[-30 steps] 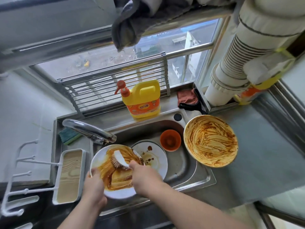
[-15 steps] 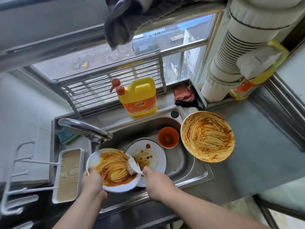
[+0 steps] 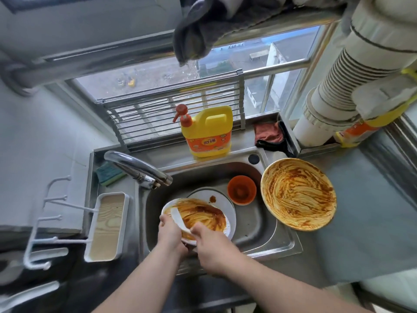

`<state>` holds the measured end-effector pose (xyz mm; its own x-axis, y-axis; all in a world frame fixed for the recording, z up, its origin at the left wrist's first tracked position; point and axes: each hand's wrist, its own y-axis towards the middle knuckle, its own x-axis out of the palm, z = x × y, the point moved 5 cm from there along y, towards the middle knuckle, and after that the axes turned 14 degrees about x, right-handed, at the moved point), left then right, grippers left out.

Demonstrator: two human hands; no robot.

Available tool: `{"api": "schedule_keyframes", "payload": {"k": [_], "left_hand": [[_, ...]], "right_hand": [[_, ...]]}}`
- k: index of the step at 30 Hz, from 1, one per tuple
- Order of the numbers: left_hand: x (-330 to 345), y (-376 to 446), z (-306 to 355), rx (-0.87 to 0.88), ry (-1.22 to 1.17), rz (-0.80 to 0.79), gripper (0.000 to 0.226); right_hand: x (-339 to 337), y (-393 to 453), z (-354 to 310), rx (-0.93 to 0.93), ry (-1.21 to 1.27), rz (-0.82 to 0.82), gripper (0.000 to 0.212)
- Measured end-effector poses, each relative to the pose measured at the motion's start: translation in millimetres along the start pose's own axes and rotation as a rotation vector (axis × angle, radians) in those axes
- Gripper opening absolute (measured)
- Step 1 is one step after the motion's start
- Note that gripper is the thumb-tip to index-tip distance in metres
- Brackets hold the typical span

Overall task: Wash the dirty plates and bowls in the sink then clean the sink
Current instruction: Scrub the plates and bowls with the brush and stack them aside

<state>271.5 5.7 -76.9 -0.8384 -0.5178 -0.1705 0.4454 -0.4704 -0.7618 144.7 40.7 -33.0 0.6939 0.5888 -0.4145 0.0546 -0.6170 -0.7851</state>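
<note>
Head view put the tray with the wood-grain base at your far left, beside the sink, and the green sponge behind it under the faucet, both within reach but unused. Your left hand gripped the near-left rim of the sauce-smeared white plate, holding it raised over the basin, likely so drips fell into the sink and the plate stood firm against scrubbing. Your right hand was curled round the white brush at its handle end, the brush reaching up and left across the plate; the bristles were not clear to see. Under that plate lay a second white plate with a spot of sauce, waiting its turn. Just right of it the small orange bowl sat upright in the basin. Behind stood the yellow detergent bottle on the sink's back ledge. Farthest right, the large yellow plate, thick with sauce, lay partly over the sink's edge and partly on the tabletop, probably parked there because the basin was full. Washing looked barely begun.
</note>
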Motion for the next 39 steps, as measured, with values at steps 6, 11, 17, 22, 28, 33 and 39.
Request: {"api": "schedule_keyframes", "payload": {"k": [6, 11, 17, 22, 28, 33, 39], "left_hand": [[-2.4, 20.8, 19.6, 0.105, 0.057, -0.032, 0.052], [7.1, 3.8, -9.2, 0.104, 0.093, -0.137, 0.048], [15.5, 8.1, -12.6, -0.018, -0.057, -0.007, 0.060], [-2.0, 23.5, 4.7, 0.076, 0.039, 0.017, 0.044], [-5.2, 20.6, -2.7, 0.216, 0.130, -0.071, 0.044], [-8.4, 23.2, 14.7, 0.310, 0.066, 0.026, 0.040], [-14.8, 33.6, -3.0, 0.287, 0.182, -0.054, 0.045]], "right_hand": [[-44.6, -15.1, 91.4, 0.159, -0.242, 0.095, 0.025], [-74.9, 35.6, 70.8, 0.215, -0.336, 0.212, 0.051], [-9.7, 0.6, 4.4, 0.024, -0.123, 0.008, 0.022], [-41.7, -18.1, 84.2, 0.141, -0.226, 0.080, 0.023], [-78.8, 34.2, 76.0, 0.201, -0.407, 0.224, 0.056], [-46.1, 26.8, 71.7, 0.180, -0.425, 0.143, 0.053], [-37.7, 24.3, 90.3, 0.267, -0.302, 0.182, 0.053]]}}
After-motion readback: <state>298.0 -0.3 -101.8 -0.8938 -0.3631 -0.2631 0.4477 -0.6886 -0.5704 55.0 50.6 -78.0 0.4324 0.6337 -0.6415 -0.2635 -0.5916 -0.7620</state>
